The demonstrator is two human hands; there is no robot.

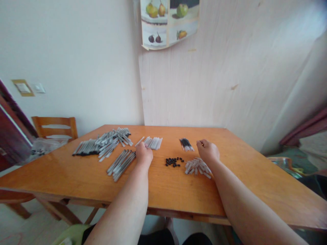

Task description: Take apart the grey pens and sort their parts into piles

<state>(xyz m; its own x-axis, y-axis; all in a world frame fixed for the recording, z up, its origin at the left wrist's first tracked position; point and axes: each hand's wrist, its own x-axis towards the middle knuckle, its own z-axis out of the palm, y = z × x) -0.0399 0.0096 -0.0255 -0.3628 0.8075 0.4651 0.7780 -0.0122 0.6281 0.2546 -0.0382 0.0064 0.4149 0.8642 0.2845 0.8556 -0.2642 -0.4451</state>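
Observation:
My left hand [144, 154] is closed at the left of a row of whitish plastic tubes [154, 143]. A single white tube [139, 141] slants out by its fingertips and looks pinched in them. Just left of that hand lies a bundle of grey pen-like tubes with dark ends [121, 165]. My right hand [208, 152] is pinched shut above the table, and whatever its fingers hold is too small to make out. Beside it are thin black-and-white refill-like sticks [186, 144]. Short whitish pieces [197, 166] lie below it, near small black caps [174, 162].
A larger heap of grey tubes with black ends [109, 141] covers the left of the wooden table [178, 194]. Behind the table is a wall with a fruit poster [170, 23]. A wooden chair [55, 126] with a plastic bag stands at the left.

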